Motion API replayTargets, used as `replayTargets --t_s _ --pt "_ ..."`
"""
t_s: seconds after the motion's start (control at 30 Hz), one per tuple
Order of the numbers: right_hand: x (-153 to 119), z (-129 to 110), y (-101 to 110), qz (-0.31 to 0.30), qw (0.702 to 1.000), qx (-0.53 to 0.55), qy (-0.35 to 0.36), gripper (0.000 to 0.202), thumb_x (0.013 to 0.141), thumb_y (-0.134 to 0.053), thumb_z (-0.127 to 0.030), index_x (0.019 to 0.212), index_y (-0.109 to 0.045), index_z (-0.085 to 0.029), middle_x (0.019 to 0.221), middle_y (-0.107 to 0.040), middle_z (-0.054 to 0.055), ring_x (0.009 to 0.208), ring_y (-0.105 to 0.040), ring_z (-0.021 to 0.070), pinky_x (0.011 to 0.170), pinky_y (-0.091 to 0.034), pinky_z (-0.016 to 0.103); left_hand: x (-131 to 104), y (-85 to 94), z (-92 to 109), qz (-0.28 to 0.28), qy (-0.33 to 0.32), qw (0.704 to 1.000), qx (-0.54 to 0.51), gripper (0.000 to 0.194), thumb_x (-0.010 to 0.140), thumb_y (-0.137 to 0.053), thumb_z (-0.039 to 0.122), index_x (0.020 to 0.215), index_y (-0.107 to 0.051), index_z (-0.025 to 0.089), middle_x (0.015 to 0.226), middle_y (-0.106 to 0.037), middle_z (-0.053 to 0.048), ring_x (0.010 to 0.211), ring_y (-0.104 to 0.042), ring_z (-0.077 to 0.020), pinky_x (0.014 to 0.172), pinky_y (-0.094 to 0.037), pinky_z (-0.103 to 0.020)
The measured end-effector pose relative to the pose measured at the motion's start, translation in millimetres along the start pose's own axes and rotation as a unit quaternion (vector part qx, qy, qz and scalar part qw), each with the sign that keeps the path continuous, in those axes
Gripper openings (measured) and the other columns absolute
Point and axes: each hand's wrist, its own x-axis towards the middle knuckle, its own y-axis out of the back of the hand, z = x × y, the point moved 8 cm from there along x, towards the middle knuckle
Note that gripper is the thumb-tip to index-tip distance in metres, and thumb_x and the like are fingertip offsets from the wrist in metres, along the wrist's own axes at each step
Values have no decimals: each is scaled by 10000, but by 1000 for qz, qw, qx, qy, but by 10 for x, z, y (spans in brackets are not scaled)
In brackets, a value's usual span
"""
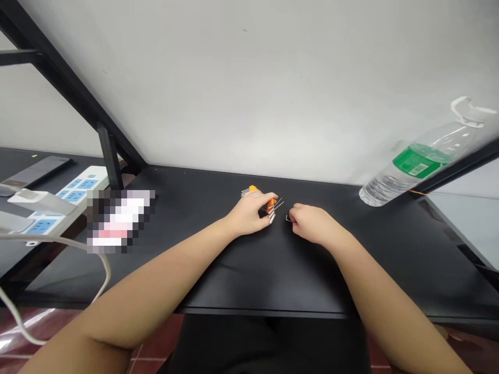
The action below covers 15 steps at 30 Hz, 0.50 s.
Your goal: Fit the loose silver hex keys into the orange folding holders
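My left hand (252, 212) is closed round an orange holder (270, 205) with several thin metal keys in it, like a hex key set. Some keys stick out to the right between thumb and fingers, and others show at the upper left beyond the knuckles. Just to the right, my right hand (307, 222) is pinched on a small bent metal key (287, 218), whose short end pokes out at the left of the fingertips. The two hands are apart, both over the black table (265, 280).
A large water bottle (419, 161) with a green label stands at the back right by a black frame bar. On the left lie a blurred-out flat object (120, 221), a white power strip (88, 182) with plugs and cables, and a dark flat device (39, 171). A wall rises behind.
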Motion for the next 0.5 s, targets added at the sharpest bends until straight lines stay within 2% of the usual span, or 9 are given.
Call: replayTargets --t_s 0.07,0.17,0.3,0.37,0.4,0.43,0.5 --pt "-9 -12 26 4 1000 7 -9 172 794 -613 -34 770 -613 -204 848 -669 72 636 -568 173 563 -336 314 -4 -1 3 1 -2 1000 1 462 830 -657 260 1289 -602 239 1060 -752 -50 1009 -710 -237 977 -517 -417" --pt "24 -11 113 44 996 81 0 190 775 -579 -23 765 -582 -213 798 -657 44 667 -575 172 600 -379 295 -8 -14 6 -5 -2 1000 2 495 827 -660 259 1317 -597 246 1078 -748 -58 1023 -707 -241 985 -523 -423" --pt "60 66 220 125 966 224 21 167 792 -572 -63 834 -602 -222 762 -645 -5 653 -580 150 628 -453 282 -10 -11 0 -5 -3 1000 -2 512 801 -671 249 1309 -608 247 1080 -749 -59 1021 -710 -246 969 -540 -422" --pt "62 121 228 163 932 322 20 93 844 -607 -135 863 -629 -224 768 -669 -1 659 -628 154 642 -512 297 -9 3 -1 2 -4 1000 -1 499 795 -672 244 1292 -619 244 1064 -752 -56 1015 -712 -243 957 -545 -412" --pt "63 148 215 176 905 386 13 38 870 -631 -186 873 -640 -222 780 -688 7 676 -665 163 658 -550 311 -8 9 4 5 -6 1000 0 494 792 -672 241 1284 -623 240 1055 -752 -56 1011 -712 -241 949 -547 -406" --pt "63 167 196 187 872 453 6 25 889 -659 -243 884 -650 -220 801 -709 18 704 -704 176 681 -587 328 -7 12 11 5 -7 1000 2 486 790 -672 240 1275 -628 237 1044 -752 -56 1006 -710 -240 943 -546 -401" --pt "60 170 160 203 802 562 -5 141 895 -715 -345 903 -667 -213 863 -744 41 775 -761 205 745 -644 368 -4 10 37 -1 -12 1000 6 464 792 -669 241 1254 -637 233 1020 -749 -53 985 -703 -236 931 -539 -395"
